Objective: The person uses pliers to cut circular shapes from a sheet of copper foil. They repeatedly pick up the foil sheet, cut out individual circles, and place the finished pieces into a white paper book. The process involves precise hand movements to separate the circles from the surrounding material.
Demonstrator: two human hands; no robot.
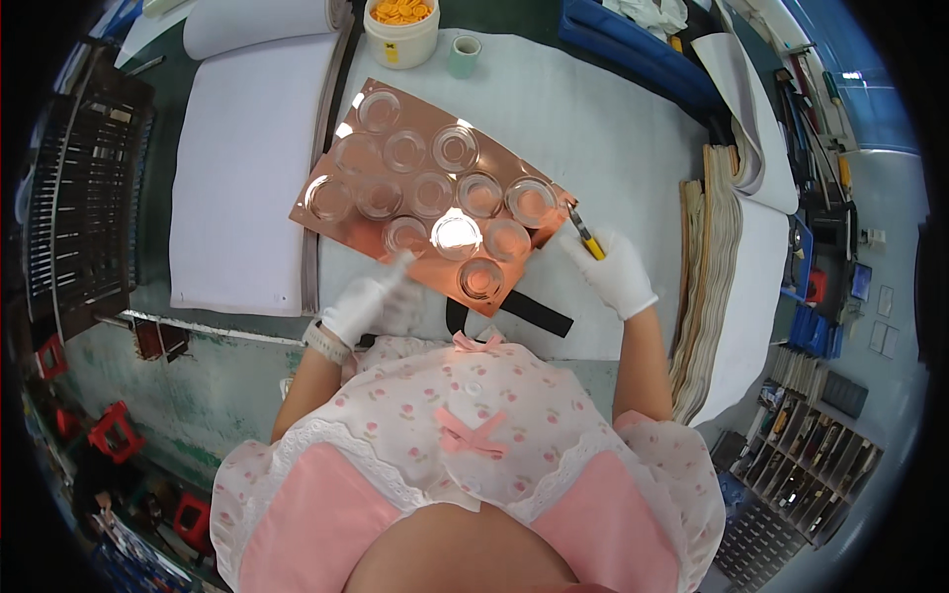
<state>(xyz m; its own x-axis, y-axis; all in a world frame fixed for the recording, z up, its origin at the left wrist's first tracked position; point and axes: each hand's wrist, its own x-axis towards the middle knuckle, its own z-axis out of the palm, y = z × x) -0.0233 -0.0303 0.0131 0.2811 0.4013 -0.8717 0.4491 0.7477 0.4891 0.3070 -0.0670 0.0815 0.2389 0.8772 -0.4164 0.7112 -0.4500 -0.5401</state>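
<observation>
A shiny copper-coloured sheet (504,170) lies slantwise on the white-covered table, with several round ring shapes across it. Whether these rings are clear discs lying on top or shapes pressed into the metal, I cannot tell. My right hand (618,277), white-gloved, is closed around a small tool with a yellow and black handle (591,244), perhaps a knife. Its thin tip meets the sheet's right corner. My left hand (381,298), also gloved, is at the sheet's lower left edge, its fingers smeared by motion. A black strip (539,313) sticks out below the sheet.
Beyond the sheet stand a white tub (403,42) of orange pieces and a pale green roll (464,57). Thick paper stacks lie left (242,188) and right (704,287). A blue tray (633,44) sits at the far right, a dark rack (94,198) at far left.
</observation>
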